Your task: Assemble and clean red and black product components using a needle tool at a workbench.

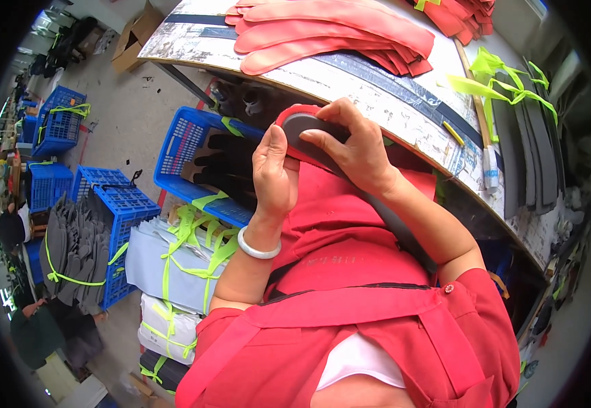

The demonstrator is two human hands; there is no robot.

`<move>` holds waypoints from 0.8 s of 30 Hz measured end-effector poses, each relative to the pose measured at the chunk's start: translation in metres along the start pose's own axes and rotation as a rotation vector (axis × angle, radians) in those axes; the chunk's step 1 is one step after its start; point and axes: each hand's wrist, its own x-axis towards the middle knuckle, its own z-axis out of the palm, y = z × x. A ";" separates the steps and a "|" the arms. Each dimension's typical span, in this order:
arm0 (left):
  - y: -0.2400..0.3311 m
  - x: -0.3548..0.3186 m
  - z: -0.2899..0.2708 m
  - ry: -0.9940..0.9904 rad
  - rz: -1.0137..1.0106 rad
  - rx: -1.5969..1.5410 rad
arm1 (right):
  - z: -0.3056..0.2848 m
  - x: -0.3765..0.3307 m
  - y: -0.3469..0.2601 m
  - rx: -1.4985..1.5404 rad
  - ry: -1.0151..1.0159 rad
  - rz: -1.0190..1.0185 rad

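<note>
A long strip (302,124) with a rounded end, dark grey on its inner face and red along its edge, is held up in front of my chest. My right hand (358,146) grips it, thumb pressed on the grey face and fingers curled over the far edge. At the strip's left edge, my left hand (274,173) closes on it with the thumb upright; its fingers are partly hidden behind the strip. The rest of the strip passes beneath my right forearm. Beyond my hands, a stack of red strips (329,34) lies on the worktable (370,92).
Grey strips tied with neon ribbon (527,149) and a yellow marker (453,134) lie at the table's right. Left of me stand a blue basket (173,153) with black pieces, tied pale bundles (163,262) and a crate (129,211) beside grey pieces. Another person is at lower left.
</note>
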 end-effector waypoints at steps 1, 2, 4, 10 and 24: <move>-0.001 -0.001 -0.001 0.000 -0.004 0.001 | 0.001 -0.001 0.000 -0.032 0.002 0.030; -0.002 -0.001 -0.002 -0.001 0.000 0.004 | 0.001 -0.001 0.000 -0.065 0.004 0.060; -0.003 -0.002 -0.003 -0.004 -0.003 0.007 | -0.003 -0.001 -0.004 -0.083 -0.044 0.156; -0.010 -0.002 -0.011 -0.026 -0.021 0.070 | 0.000 -0.004 -0.001 0.152 -0.181 0.349; -0.006 -0.001 -0.027 -0.031 -0.165 0.224 | 0.015 -0.014 0.026 0.062 -0.249 0.365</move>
